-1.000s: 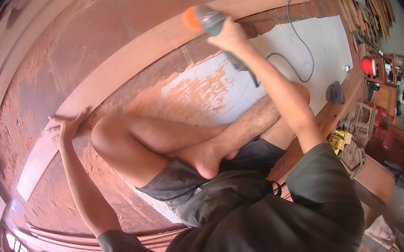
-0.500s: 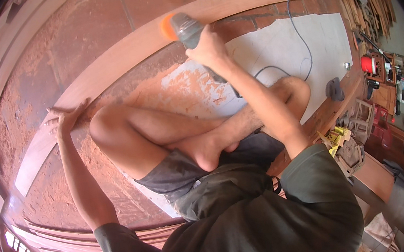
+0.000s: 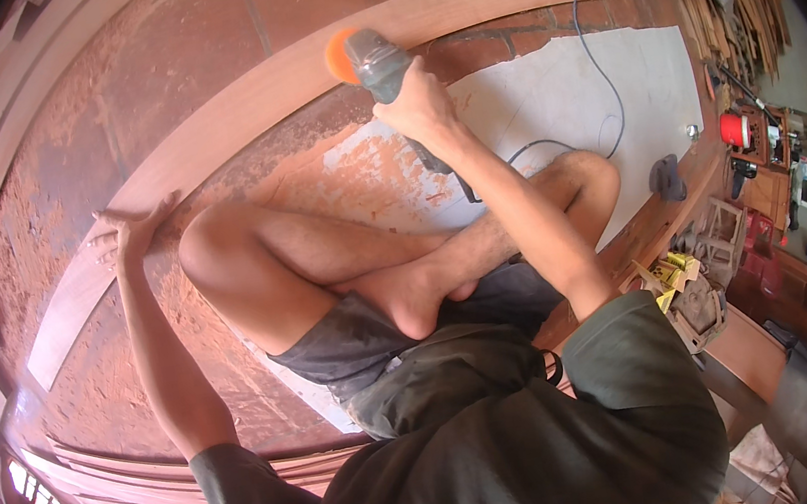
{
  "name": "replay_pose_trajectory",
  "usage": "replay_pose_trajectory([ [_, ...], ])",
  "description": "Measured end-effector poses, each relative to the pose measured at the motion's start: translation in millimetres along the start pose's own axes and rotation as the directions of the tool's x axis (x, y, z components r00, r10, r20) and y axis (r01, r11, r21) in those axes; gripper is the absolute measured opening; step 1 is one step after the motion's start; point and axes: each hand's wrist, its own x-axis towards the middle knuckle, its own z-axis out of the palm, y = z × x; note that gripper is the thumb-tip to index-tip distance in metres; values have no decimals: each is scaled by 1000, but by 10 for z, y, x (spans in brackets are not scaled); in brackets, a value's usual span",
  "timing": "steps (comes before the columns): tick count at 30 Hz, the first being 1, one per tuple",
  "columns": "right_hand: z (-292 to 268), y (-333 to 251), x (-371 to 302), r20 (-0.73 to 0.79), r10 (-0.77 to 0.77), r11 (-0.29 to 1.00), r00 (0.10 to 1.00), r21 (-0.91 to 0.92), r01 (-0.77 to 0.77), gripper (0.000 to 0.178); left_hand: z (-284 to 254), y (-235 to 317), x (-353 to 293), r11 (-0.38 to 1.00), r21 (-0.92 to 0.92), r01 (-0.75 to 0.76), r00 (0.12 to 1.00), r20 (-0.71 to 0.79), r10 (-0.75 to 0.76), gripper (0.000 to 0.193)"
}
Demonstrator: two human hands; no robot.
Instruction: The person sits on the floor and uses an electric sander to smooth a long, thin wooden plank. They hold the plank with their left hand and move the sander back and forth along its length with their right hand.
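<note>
A long, thin wooden plank [image 3: 236,121] lies on the floor across the front of my crossed legs. My right hand [image 3: 419,104] is wrapped round the body of an angle grinder [image 3: 383,65]. The grinder's orange disc [image 3: 339,56] is over the plank, right of its middle; whether it touches the wood I cannot tell. My left hand [image 3: 132,233] lies on the plank's left part, its fingers spread over the wood.
A white sheet [image 3: 545,93] lies under my legs, partly covered with reddish dust. The grinder's cord [image 3: 591,58] runs across it and over the plank's right end. Stacked wood strips [image 3: 728,21], a wooden block plane [image 3: 697,307] and yellow boxes [image 3: 673,274] are at the right.
The grinder and my right hand have shifted very slightly to the right and down. My left hand stays in place on the plank.
</note>
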Motion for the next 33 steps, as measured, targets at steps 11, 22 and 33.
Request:
replay_pose_trajectory([
  [11,-472,476,357,-98,167,986,981,45,-164,92,253,277,-139,978,-196,68,915,-379,-140,66],
  [22,-263,284,162,-32,0,1000,999,21,1,80,123,472,-355,978,-171,121,886,-425,-184,61],
  [33,-57,-55,72,-51,-20,1000,998,-13,20,73,106,522,-394,972,-217,95,883,-432,-183,62],
])
